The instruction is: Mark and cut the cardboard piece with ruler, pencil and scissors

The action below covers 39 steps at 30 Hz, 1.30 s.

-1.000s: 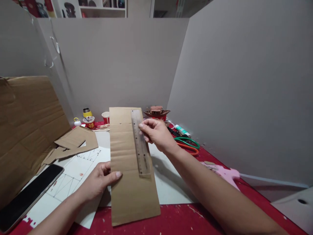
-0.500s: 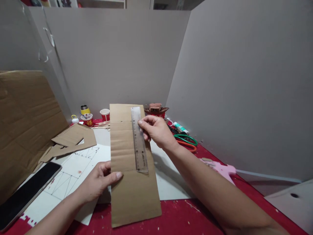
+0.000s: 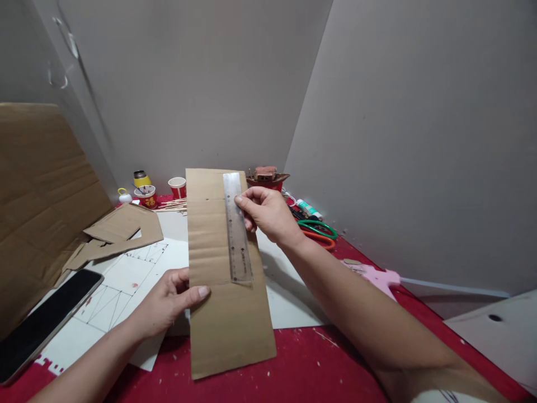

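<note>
A long strip of brown cardboard is held up over the table, tilted toward me. My left hand grips its left edge, thumb on the front face and fingers behind. A clear plastic ruler lies lengthwise on the upper right of the cardboard. My right hand pinches the ruler and the cardboard's right edge together, thumb on the ruler and the other fingers curled at the back. Faint lines cross the cardboard near the ruler's upper part and its lower end.
Left: a black phone, a paper with drawn lines, cut cardboard pieces and a large cardboard sheet. Behind: paper cups and a model boat. Right: green-handled tool and a pink glue gun-like object.
The view has tipped slightly downward, so the scene sits a little differently in frame. Both hands keep their hold on the cardboard, and the ruler stays in place on it.
</note>
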Tool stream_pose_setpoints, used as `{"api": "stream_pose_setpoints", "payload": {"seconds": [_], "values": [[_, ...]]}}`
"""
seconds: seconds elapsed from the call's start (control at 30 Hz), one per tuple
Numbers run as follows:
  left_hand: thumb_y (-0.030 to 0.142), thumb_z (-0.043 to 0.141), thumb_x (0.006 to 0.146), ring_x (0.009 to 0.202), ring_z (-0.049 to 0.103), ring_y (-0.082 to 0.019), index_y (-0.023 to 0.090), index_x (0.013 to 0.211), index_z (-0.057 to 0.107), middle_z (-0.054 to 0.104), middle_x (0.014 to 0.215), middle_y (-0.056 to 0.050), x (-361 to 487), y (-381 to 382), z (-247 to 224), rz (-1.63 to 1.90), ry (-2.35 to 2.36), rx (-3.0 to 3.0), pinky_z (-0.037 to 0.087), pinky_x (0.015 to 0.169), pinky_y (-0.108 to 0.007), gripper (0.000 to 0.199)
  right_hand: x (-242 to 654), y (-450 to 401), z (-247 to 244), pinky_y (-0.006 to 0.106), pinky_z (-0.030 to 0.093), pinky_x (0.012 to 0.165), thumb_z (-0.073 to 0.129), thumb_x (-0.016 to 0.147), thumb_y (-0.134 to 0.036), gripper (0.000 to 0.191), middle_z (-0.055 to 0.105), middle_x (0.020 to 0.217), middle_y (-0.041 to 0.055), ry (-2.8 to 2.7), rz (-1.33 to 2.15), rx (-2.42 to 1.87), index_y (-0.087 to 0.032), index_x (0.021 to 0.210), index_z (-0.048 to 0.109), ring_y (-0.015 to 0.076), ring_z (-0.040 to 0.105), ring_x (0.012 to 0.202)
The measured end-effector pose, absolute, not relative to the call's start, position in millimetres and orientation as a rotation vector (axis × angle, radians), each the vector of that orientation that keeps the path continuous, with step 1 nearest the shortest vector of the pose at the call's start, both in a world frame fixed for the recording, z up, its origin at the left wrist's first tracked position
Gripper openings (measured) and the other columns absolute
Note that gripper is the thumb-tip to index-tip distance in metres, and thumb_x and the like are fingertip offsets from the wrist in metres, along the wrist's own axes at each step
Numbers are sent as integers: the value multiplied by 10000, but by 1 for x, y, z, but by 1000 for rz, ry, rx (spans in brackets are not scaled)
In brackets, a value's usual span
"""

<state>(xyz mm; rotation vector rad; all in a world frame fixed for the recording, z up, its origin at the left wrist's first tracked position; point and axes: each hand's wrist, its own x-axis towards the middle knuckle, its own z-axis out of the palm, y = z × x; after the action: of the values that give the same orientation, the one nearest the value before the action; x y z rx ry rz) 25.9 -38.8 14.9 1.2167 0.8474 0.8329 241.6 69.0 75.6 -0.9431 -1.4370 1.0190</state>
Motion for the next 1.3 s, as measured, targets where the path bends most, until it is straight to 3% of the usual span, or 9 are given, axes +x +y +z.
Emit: {"api": "stream_pose_setpoints", "payload": {"seconds": [0.5,1.3], "values": [[424,774,778,821,734,-279,237,1082,781,786,941,-97,27,-39,15,822,851,1199,567,820,-430,357,239,67,77,177,347,285,737,774,-246,242,507,402,-80,-1459,975,-998,-209,654,530,95,474,307],[399,756,812,845,733,-264,213,1114,765,787,946,-97,24,-38,14,818,827,1228,566,819,-409,356,236,66,78,174,361,271,629,809,-189,188,491,392,-85,-1487,920,-1066,-197,655,522,94,469,292]]}}
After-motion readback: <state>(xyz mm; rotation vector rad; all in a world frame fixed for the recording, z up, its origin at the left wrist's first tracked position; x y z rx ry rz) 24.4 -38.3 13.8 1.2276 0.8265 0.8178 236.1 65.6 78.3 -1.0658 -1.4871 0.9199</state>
